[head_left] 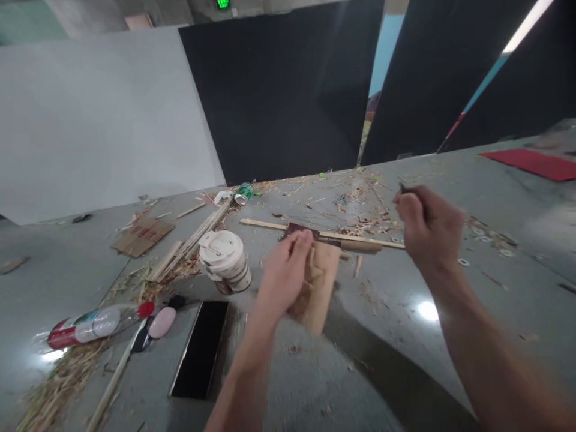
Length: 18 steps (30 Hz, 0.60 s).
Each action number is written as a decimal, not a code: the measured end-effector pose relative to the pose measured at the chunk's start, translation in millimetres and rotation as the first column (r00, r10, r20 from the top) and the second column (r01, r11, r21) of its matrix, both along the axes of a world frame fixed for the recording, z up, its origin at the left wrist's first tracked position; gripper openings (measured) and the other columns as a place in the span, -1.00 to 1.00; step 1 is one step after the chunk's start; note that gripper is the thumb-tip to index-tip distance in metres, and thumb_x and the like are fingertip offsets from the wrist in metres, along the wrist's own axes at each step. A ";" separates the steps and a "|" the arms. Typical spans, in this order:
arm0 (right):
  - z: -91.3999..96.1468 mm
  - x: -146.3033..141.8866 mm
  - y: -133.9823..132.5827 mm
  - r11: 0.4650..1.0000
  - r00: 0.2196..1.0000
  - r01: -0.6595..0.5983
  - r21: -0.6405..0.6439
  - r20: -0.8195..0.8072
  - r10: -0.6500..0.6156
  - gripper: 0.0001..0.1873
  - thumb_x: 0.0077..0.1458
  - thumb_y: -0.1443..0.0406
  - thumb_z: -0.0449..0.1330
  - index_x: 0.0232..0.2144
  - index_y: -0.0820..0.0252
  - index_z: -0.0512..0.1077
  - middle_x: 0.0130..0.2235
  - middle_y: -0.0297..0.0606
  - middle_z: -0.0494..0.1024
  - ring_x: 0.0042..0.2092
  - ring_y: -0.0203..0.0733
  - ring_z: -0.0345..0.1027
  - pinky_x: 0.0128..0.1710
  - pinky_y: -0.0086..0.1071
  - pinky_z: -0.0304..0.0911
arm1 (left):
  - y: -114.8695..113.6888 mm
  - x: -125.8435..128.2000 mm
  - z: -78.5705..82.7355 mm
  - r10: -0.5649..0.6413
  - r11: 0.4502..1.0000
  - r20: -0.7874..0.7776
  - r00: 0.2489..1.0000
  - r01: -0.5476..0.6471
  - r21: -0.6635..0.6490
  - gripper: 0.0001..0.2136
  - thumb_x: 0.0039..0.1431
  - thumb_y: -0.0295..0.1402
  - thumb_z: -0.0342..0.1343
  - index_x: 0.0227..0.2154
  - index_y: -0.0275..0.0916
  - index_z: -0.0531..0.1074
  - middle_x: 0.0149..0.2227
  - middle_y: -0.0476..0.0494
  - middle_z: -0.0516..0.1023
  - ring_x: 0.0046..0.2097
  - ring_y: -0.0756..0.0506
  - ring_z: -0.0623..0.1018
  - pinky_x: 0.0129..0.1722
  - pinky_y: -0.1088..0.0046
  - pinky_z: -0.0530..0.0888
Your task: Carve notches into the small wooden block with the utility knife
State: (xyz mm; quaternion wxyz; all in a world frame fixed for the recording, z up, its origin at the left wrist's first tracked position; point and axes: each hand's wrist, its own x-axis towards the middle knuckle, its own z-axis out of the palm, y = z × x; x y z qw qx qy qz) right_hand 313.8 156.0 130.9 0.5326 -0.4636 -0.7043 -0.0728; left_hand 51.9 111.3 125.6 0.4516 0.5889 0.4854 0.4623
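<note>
My left hand (284, 273) grips a flat brown piece of wood (318, 288), held tilted above the grey floor. My right hand (427, 225) is raised to its right, fingers closed round a small dark tool (404, 188) whose tip sticks out at the top; I cannot make out what it is. Just behind both hands lie a long thin wooden stick (270, 225) and a blade with a wooden handle (342, 241). Wood shavings (360, 225) are scattered around them.
A paper cup with a white lid (225, 259) lies on its side to the left. A dark phone (200, 348), a pink oval object (162, 321), a plastic bottle (90, 324), wooden strips (198, 237), cardboard (141, 235), a green can (243, 192) and small washers (481, 237) lie around. Black panels (288, 90) stand behind.
</note>
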 end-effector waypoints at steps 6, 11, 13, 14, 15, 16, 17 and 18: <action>-1.2 -44.2 -23.5 0.946 0.918 -0.324 -0.027 0.233 0.321 -0.74 0.56 0.13 0.14 -0.17 0.09 0.52 -0.45 -0.42 0.46 -0.51 -0.31 0.19 -0.48 -0.31 0.09 | 9.3 -15.0 3.2 0.223 0.971 0.089 0.971 -0.213 -0.109 -0.52 0.44 0.20 0.16 -0.31 -0.15 0.57 -0.23 -0.16 0.70 -0.13 -0.21 0.63 -0.15 0.34 0.50; -1.9 -72.7 -35.9 0.857 0.792 -0.511 -0.073 0.347 0.502 -0.59 0.61 -0.01 0.06 -0.19 0.11 0.46 -0.38 -0.36 0.48 -0.39 -0.27 0.29 -0.38 -0.31 0.13 | 7.4 -24.3 7.5 0.362 0.927 0.107 0.926 -0.345 -0.147 -0.49 0.34 0.27 0.25 -0.21 -0.14 0.64 -0.18 -0.22 0.73 0.01 -0.30 0.67 -0.08 0.29 0.56; -3.1 -78.1 -39.8 0.838 0.760 -0.536 -0.105 0.372 0.533 -0.55 0.63 -0.02 0.01 -0.21 0.12 0.44 -0.38 -0.37 0.46 -0.38 -0.27 0.29 -0.37 -0.31 0.11 | 7.0 -26.5 8.6 0.364 0.927 0.121 0.923 -0.347 -0.144 -0.46 0.34 0.28 0.23 -0.18 -0.16 0.64 -0.17 -0.22 0.73 0.02 -0.31 0.67 -0.07 0.28 0.56; -3.6 -80.3 -41.5 0.833 0.751 -0.541 -0.114 0.381 0.540 -0.54 0.64 -0.02 -0.01 -0.22 0.12 0.44 -0.38 -0.37 0.46 -0.38 -0.28 0.29 -0.37 -0.30 0.10 | 7.2 -27.6 9.0 0.351 0.933 0.121 0.929 -0.336 -0.126 -0.46 0.36 0.28 0.21 -0.20 -0.17 0.64 -0.18 -0.20 0.72 0.01 -0.29 0.66 -0.06 0.29 0.55; -3.8 -82.1 -43.0 0.831 0.745 -0.544 -0.119 0.388 0.543 -0.52 0.64 -0.01 -0.03 -0.23 0.12 0.43 -0.38 -0.37 0.46 -0.38 -0.28 0.30 -0.37 -0.30 0.10 | 7.4 -28.8 9.3 0.331 0.942 0.116 0.936 -0.319 -0.107 -0.46 0.39 0.27 0.18 -0.23 -0.18 0.62 -0.20 -0.19 0.71 -0.01 -0.26 0.65 -0.06 0.31 0.53; -3.8 -83.5 -44.1 0.830 0.741 -0.544 -0.120 0.395 0.543 -0.51 0.65 -0.02 -0.05 -0.24 0.11 0.43 -0.38 -0.37 0.46 -0.38 -0.28 0.30 -0.38 -0.30 0.09 | 7.5 -29.9 9.6 0.312 0.949 0.109 0.944 -0.304 -0.089 -0.46 0.42 0.25 0.15 -0.26 -0.18 0.60 -0.21 -0.17 0.69 -0.05 -0.23 0.63 -0.08 0.33 0.51; -3.5 -84.1 -44.7 0.831 0.740 -0.544 -0.117 0.402 0.540 -0.50 0.65 -0.02 -0.05 -0.25 0.11 0.42 -0.39 -0.37 0.46 -0.39 -0.28 0.30 -0.38 -0.30 0.09 | 7.3 -30.9 9.9 0.295 0.954 0.103 0.950 -0.289 -0.076 -0.48 0.45 0.22 0.13 -0.29 -0.18 0.58 -0.23 -0.15 0.67 -0.09 -0.20 0.61 -0.11 0.35 0.49; -3.1 -83.7 -44.6 0.834 0.741 -0.541 -0.110 0.407 0.534 -0.49 0.65 -0.03 -0.06 -0.26 0.11 0.43 -0.39 -0.37 0.46 -0.39 -0.28 0.30 -0.38 -0.30 0.10 | 6.6 -31.6 10.3 0.272 0.962 0.098 0.957 -0.267 -0.061 -0.49 0.47 0.20 0.12 -0.32 -0.17 0.54 -0.27 -0.11 0.63 -0.15 -0.16 0.58 -0.15 0.36 0.47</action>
